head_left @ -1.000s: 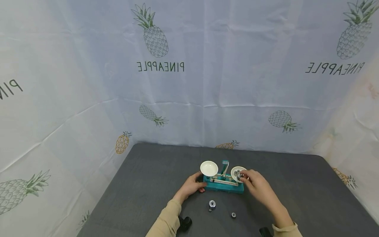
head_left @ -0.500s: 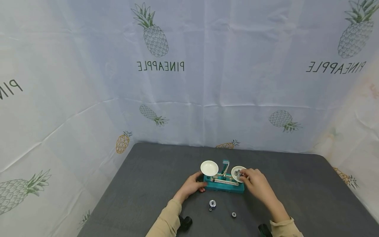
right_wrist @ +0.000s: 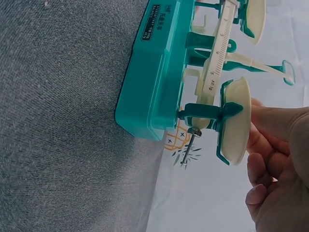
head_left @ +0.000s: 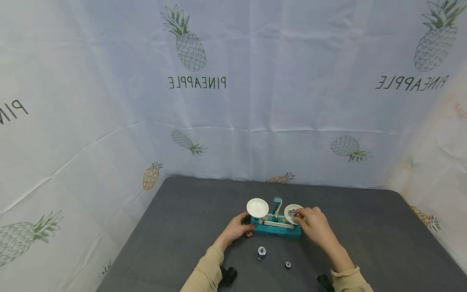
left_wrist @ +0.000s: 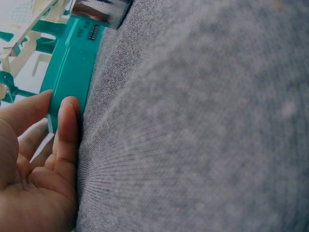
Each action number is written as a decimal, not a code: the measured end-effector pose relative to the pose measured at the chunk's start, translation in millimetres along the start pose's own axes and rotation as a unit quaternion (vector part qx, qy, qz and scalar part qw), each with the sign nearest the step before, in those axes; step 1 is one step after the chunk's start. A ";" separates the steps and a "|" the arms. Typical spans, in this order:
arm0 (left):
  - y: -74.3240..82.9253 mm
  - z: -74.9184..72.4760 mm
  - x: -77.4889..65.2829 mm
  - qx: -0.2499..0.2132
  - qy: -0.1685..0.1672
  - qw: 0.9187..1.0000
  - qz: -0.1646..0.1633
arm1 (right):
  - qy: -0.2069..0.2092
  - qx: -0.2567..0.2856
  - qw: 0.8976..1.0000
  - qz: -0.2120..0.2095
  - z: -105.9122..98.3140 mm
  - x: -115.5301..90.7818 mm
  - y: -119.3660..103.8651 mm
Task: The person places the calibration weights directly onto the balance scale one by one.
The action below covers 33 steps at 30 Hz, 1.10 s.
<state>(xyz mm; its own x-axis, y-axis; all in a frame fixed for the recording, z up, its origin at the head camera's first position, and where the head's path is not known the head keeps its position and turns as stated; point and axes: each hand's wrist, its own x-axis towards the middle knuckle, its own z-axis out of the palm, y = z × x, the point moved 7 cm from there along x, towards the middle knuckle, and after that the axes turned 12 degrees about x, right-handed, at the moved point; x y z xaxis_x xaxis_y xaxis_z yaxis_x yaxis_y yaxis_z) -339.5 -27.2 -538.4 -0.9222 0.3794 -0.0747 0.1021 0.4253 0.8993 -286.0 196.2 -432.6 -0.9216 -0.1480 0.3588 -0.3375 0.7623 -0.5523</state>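
Note:
A teal balance scale [head_left: 276, 230] with two cream pans stands on the dark table. My left hand [head_left: 234, 230] grips the left end of its base, and the left wrist view shows thumb and finger against the teal base [left_wrist: 72, 67]. Bare cream shows across the left pan [head_left: 257, 207]. Metal weights [head_left: 292, 213] lie in the right pan [head_left: 287, 208]. There my right hand [head_left: 314, 224] pinches at one of them between thumb and fingers. In the right wrist view the pan [right_wrist: 237, 125] hides the fingertips of that hand [right_wrist: 285, 159].
In front of the scale stand a larger metal weight [head_left: 261, 251] and a tiny one [head_left: 259, 258] beside it. Another small weight [head_left: 288, 265] sits to their right. Pineapple-printed cloth [head_left: 251, 101] hangs behind the table [head_left: 204, 202].
The fingers of my right hand have shifted very slightly over the right pan. My left hand and the scale have stayed put.

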 end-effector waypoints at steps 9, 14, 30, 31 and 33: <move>-1.9 0.9 0.4 -0.001 -0.001 1.000 0.000 | 0.004 0.002 1.000 -0.011 0.4 -2.1 -0.2; -1.4 1.2 0.4 0.001 0.001 1.000 0.005 | 0.015 0.005 1.000 -0.020 -1.9 -3.5 -2.0; -4.4 0.6 1.9 -0.002 0.004 1.000 0.001 | 0.041 0.050 0.998 -0.027 -11.6 -22.3 -12.3; -4.5 0.6 2.0 -0.001 0.003 1.000 0.000 | 0.043 0.057 0.997 -0.038 -11.8 -24.3 -14.3; -4.7 0.6 2.2 0.000 0.002 1.000 -0.003 | 0.045 0.070 0.995 -0.059 -11.3 -28.5 -18.0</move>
<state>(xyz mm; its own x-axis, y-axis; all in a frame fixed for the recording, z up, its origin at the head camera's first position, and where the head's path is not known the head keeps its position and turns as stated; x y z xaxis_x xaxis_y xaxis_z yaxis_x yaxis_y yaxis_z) -341.8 -27.9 -543.1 -0.9240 0.3744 -0.0784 0.0969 0.4274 0.8988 -251.6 193.9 -424.4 -0.8546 -0.1694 0.4908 -0.4723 0.6464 -0.5993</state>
